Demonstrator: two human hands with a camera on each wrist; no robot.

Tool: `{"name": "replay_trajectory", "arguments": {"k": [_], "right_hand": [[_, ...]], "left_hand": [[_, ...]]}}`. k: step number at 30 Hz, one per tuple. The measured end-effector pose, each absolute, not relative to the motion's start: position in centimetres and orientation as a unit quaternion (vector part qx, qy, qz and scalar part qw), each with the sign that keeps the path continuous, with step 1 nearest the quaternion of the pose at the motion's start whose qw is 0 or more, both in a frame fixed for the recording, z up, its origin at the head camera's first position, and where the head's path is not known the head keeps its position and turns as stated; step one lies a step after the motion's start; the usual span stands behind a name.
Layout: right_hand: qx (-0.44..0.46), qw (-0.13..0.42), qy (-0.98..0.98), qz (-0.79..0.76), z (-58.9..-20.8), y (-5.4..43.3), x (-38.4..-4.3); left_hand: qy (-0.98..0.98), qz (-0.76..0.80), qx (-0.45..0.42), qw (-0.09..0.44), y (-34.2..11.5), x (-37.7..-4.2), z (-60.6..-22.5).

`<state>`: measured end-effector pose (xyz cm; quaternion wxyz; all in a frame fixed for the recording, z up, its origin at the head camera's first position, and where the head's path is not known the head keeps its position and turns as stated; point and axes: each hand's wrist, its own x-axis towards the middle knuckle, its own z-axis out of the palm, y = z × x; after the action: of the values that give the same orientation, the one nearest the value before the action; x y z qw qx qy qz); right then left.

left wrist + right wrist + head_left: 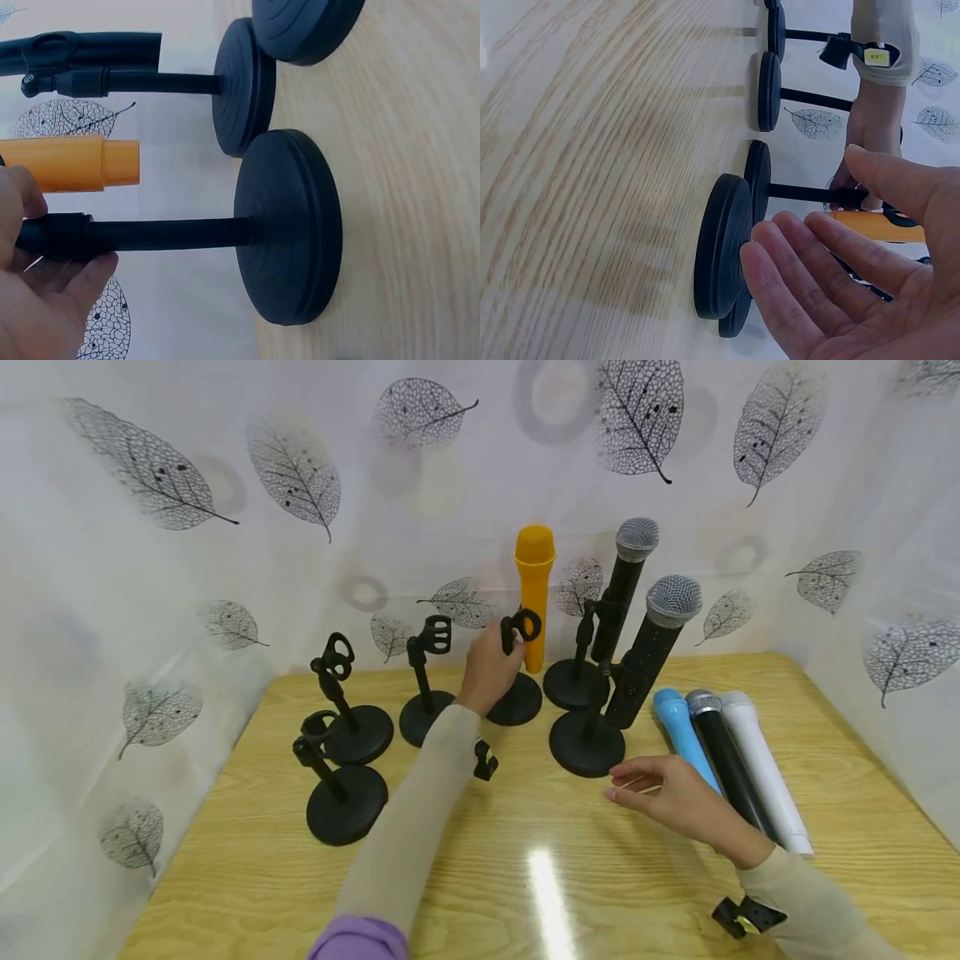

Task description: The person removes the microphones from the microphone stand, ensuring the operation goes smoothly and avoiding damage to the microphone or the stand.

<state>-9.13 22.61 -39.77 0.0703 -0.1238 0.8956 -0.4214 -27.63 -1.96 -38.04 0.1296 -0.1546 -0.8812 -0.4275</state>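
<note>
My left hand (491, 668) grips the upper post of a black microphone stand (172, 235), just below its ring-shaped clip (528, 625). An orange microphone (535, 577) stands upright at that clip, its lower end off the table. Whether the ring fully encircles it cannot be told. My right hand (675, 797) hovers over the table with loosely bent fingers and holds nothing. It is nearest the round base of the front stand (587, 743), which carries a black microphone with a silver head (652, 643). Behind that, another stand (573, 683) carries a similar black microphone (626, 581).
To the left are three stands with bare clips: a front one (347, 806), one behind it (360, 735) and one nearer the middle (426, 714). Blue (686, 731), black (731, 760) and white (765, 768) microphones lie side by side at right. A leaf-patterned curtain (300, 568) surrounds the table.
</note>
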Motion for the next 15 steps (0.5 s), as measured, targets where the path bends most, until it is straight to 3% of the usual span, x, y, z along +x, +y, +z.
{"name": "replay_trajectory", "arguments": {"k": [15], "right_hand": [[-0.122, 0.069, 0.895, -0.423, -39.5, 22.6, -9.1]], "left_hand": [[-0.868, -0.446, -0.164, 0.143, -3.0, -25.5, -38.7]]}}
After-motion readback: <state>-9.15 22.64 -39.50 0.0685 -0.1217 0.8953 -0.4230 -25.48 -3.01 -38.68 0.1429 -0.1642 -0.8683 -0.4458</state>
